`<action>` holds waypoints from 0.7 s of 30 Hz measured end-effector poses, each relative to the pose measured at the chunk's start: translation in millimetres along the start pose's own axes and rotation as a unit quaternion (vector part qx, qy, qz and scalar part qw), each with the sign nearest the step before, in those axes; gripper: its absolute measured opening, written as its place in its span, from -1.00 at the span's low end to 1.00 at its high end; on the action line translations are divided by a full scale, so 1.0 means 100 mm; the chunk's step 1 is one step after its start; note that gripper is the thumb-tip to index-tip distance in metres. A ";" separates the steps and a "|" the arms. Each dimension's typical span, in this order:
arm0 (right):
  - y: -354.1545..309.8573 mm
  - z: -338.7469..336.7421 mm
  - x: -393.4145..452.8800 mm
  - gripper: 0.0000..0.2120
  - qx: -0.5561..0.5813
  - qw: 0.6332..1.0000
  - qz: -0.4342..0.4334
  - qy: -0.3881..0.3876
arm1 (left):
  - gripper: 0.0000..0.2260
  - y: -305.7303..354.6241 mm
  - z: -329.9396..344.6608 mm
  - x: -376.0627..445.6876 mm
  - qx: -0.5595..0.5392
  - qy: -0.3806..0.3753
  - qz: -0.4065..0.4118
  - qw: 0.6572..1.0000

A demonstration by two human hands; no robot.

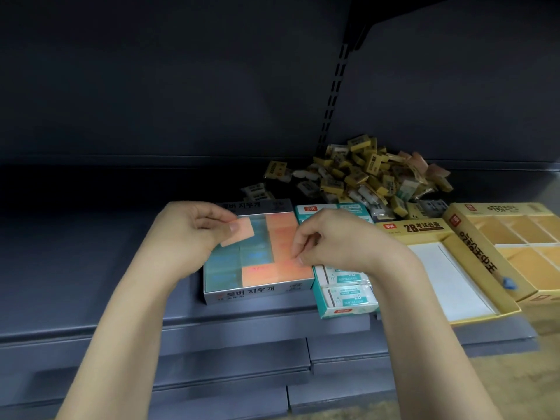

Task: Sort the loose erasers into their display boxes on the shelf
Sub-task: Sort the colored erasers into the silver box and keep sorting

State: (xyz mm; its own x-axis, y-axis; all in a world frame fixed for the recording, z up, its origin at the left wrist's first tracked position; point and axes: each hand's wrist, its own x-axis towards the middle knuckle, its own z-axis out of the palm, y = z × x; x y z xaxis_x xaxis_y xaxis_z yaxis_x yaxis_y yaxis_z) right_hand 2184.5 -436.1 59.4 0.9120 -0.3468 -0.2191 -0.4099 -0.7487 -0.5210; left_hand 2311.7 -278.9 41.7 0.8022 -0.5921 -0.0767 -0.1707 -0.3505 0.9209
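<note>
A grey display box (251, 294) sits at the shelf's front and holds blue and orange erasers laid flat. My left hand (188, 228) pinches a loose orange eraser (239, 231), tilted, above the box's blue erasers. My right hand (330, 237) has its fingertips curled down onto an orange eraser (283, 237) lying in the box's right column. A pile of loose wrapped erasers (363, 177), mostly yellow with some orange, lies at the back of the shelf.
Right of the grey box stands a teal box (342, 310) of white erasers. A yellow box (436, 230) with a white empty floor follows, then a yellow divided box (521, 234). Grey shelf (91, 268) stretches left.
</note>
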 end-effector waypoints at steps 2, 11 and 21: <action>0.01 0.00 0.00 -0.87 -0.004 1.000 0.000 0.006 | -0.88 0.02 0.04 0.07 0.035 -0.007 0.011 0.999; 0.13 0.02 -0.02 -0.82 0.012 0.999 -0.015 0.035 | -0.90 0.02 0.27 0.43 0.182 -0.013 0.047 0.982; 0.20 0.00 0.01 -0.88 0.035 0.996 -0.014 0.077 | -0.87 -0.04 0.34 0.42 0.307 0.050 0.113 0.944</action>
State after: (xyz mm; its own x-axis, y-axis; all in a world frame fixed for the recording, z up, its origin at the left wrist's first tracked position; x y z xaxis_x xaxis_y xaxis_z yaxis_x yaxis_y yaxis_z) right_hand 2177.6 -451.9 48.8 0.9080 -0.4118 -0.0776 -0.3765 -0.7204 -0.5825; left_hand 2327.1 -326.9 22.1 0.7498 -0.6420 0.1602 -0.6192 -0.5955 0.5119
